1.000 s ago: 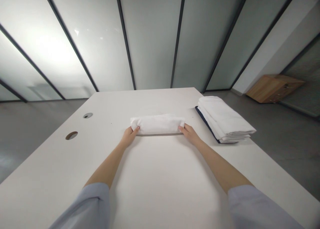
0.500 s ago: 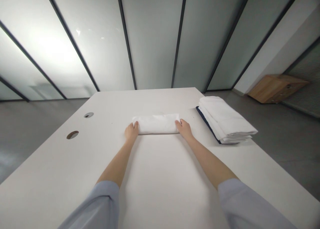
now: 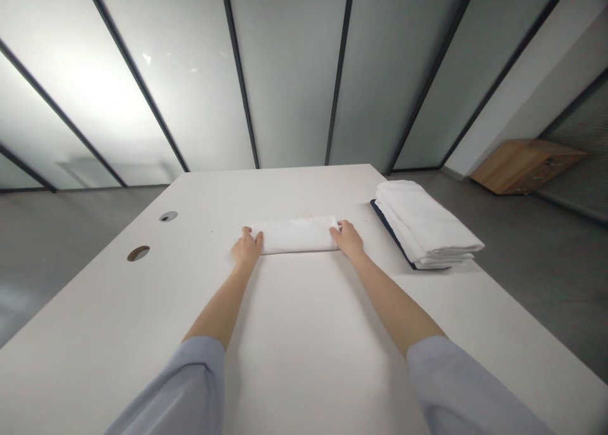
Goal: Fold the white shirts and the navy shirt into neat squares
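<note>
L hand (image 3: 246, 247) and R hand (image 3: 350, 239) are bracketing a folded white cloth (image 3: 297, 235) lying btwn them, thumbs atop its ends, pinching or not I can't tell from here, uneven tugging poss. risking skewed folds.

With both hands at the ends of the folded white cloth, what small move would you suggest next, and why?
I would probably smooth the folded white cloth lightly outward: the left hand and right hand are at opposite ends, their thumbs by its upper surface, and the white table beneath should support gentle pressure.
</note>
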{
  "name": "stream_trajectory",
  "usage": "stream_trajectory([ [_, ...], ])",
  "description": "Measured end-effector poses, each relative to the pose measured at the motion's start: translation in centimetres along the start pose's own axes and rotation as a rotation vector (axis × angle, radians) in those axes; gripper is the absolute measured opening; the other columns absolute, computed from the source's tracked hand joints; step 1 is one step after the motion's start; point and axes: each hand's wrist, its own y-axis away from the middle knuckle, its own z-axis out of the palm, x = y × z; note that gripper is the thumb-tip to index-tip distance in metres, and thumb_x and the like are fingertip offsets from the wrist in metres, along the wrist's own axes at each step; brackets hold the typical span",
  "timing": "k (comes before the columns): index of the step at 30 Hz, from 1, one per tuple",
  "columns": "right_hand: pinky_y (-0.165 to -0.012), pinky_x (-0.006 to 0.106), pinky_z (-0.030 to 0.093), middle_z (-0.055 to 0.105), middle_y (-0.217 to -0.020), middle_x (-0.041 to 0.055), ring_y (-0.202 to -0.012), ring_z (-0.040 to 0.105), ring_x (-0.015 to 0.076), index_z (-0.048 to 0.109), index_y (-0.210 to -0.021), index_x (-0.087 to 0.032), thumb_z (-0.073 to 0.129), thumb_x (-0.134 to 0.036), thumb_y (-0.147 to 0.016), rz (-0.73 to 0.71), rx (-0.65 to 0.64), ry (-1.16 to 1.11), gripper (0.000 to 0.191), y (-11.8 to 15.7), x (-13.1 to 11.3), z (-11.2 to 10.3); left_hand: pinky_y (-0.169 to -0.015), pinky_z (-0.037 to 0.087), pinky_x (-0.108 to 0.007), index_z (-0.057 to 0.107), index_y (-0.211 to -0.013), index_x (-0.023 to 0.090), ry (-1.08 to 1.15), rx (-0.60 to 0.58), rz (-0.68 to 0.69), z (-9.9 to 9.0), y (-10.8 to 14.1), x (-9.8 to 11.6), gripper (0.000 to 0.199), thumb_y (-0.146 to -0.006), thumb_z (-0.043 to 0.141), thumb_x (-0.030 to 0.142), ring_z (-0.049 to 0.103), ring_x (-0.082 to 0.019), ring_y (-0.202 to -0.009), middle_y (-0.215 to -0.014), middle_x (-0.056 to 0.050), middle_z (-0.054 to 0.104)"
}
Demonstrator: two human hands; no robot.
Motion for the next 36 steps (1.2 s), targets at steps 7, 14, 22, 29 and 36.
stream_trajectory([
  [7,-0.107,0.045,0.021,0.042,-0.143,0.0156,-0.135,0.027,0.0304,0.044,-0.137,-0.012,0.039,-0.023,-0.089,-0.423,0.208,0.138,0.049,1.3,-4.3,0.1,-0.107,0.029,-0.042,0.042,-0.137,0.017,-0.030,0.231,0.438,-1.7,0.9,4.1,0.048,-0.091,0.037,0.029,0.037,-0.027,-0.132,-0.144,-0.014,0.044],
  [14,-0.110,0.048,0.016,0.039,-0.148,0.0118,-0.139,0.024,0.0319,0.050,-0.136,-0.020,0.031,-0.034,-0.096,-0.496,-0.046,0.270,0.046,1.1,-7.4,3.4,-0.109,0.024,-0.048,0.046,-0.137,0.019,-0.119,-0.075,0.596,1.6,0.7,8.2,0.048,-0.094,0.031,0.033,0.036,-0.029,-0.134,-0.144,-0.013,0.045],
  [22,-0.112,0.047,0.013,0.032,-0.152,0.0138,-0.141,0.022,0.0303,0.043,-0.142,-0.016,0.033,-0.039,-0.096,-0.486,-0.099,0.296,0.052,0.7,-6.1,4.3,-0.111,0.021,-0.048,0.043,-0.140,0.021,-0.116,-0.114,0.577,3.2,0.2,7.0,0.053,-0.093,0.030,0.041,0.035,-0.029,-0.136,-0.144,-0.012,0.046],
  [29,-0.111,0.052,0.017,0.027,-0.154,0.0128,-0.142,0.019,0.0304,0.037,-0.144,-0.021,0.033,-0.051,-0.094,-0.315,-0.143,0.248,0.059,-1.6,-2.3,2.6,-0.110,0.020,-0.052,0.046,-0.138,0.022,-0.083,-0.160,0.446,2.2,-2.1,3.4,0.064,-0.088,0.034,0.060,0.029,-0.033,-0.138,-0.147,-0.014,0.040],
  [36,-0.112,0.045,0.021,0.033,-0.152,0.0107,-0.140,0.028,0.0238,0.030,-0.148,-0.021,0.029,-0.044,-0.096,-0.147,-0.215,0.047,0.057,-2.5,1.2,2.5,-0.113,0.020,-0.044,0.033,-0.146,0.023,0.001,-0.235,0.399,1.4,-3.0,-0.6,0.062,-0.093,0.029,0.055,0.029,-0.024,-0.140,-0.150,-0.011,0.036],
])
